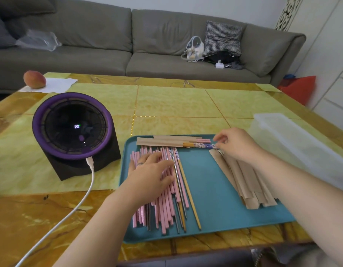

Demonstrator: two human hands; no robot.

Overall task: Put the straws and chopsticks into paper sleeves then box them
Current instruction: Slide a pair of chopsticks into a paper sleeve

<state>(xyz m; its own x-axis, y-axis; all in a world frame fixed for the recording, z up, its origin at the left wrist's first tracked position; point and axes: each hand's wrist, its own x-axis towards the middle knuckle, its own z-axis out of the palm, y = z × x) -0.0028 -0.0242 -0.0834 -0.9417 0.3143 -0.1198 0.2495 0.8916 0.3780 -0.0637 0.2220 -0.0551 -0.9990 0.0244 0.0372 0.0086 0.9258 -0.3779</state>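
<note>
Fingers of the left hand lie flat on loose chopsticks and straws. On the teal tray, the right hand pinches sleeved patterned chopsticks, its wrist over empty paper sleeves. A clear box is to the right and a purple fan to the left.

You can read one thing only: small white lit digits on the dark face of the purple-rimmed fan, at ten o'clock on the counter. They look like "28", though the second digit is blurred.
</note>
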